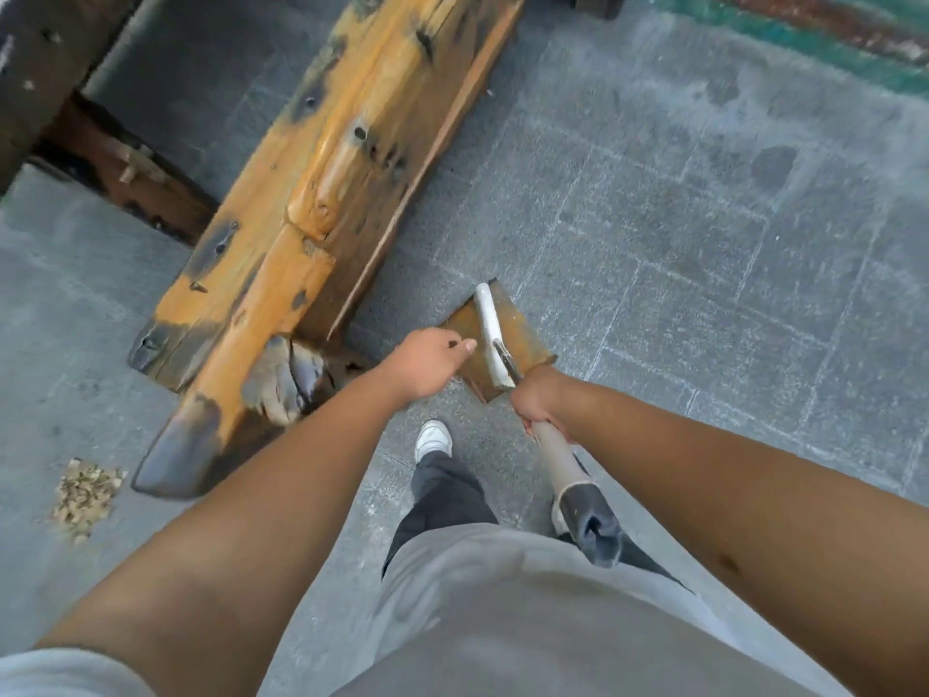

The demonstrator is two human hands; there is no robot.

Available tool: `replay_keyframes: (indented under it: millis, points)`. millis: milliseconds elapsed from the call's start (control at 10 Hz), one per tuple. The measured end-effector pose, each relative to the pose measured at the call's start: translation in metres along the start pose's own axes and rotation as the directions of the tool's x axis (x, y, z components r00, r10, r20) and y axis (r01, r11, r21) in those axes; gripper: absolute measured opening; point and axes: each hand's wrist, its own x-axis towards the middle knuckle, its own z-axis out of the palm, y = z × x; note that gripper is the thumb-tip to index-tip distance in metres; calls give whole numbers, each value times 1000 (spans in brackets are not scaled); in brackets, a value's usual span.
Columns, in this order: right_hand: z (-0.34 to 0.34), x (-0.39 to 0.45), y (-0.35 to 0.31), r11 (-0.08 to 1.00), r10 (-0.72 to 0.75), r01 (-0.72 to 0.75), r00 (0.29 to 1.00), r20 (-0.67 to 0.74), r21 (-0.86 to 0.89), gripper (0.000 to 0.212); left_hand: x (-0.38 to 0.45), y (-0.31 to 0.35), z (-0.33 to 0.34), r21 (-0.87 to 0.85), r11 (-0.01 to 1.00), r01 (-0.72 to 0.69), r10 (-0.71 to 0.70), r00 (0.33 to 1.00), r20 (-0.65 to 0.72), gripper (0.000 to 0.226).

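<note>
Grey concrete floor, with a big orange-stained weathered timber beam (321, 193) lying across it. The right hand (540, 404) is wrapped tight round the wooden handle of a rusty broad-headed axe (525, 344), held low beside the beam's near end. The left hand (427, 362) is curled against the head, can't tell if it's gripping. Looks like setup before chopping, so next that left hand wants to be on the handle.

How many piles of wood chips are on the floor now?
1. The pile of wood chips lies on the floor at the left, beside the dark pointed end of the orange beam. Others may be hidden behind the beam.
</note>
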Motion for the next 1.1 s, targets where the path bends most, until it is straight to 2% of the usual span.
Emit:
replay_keyframes:
  millis: [100, 200, 300, 400, 500, 700, 900, 1100]
  points:
    - [-16, -39, 34, 968, -83, 74, 996, -28, -239, 26, -33, 19, 25, -41, 999, 19, -24, 991, -134, 45]
    - [-21, -71, 68, 784, -175, 121, 984, -31, -608, 23, -67, 32, 46, -84, 996, 29, -49, 967, -250, 47]
    - [-21, -88, 110, 562, -236, 64, 968, -86, -824, 36, -103, 39, 64, -169, 984, 55, -108, 942, -319, 46]
    - [-11, -103, 138, 372, -317, 69, 947, -57, -926, 52, -142, 35, 78, -223, 971, 87, -166, 915, -369, 47]
    - [11, -114, 154, 241, -351, 89, 936, -1, -967, 60, -183, 18, 93, -297, 948, 119, -231, 897, -378, 47]
    - [91, -134, 172, 83, -342, 159, 932, 122, -984, 49, -271, -41, 127, -427, 892, 150, -337, 849, -406, 44]
    - [195, -156, 189, -81, -300, 214, 926, 229, -973, 54, -376, -127, 162, -602, 782, 161, -485, 765, -424, 43]
    - [340, -197, 189, 61, -180, 356, 923, 341, -932, 48, -499, -224, 199, -772, 628, 100, -613, 675, -411, 36]
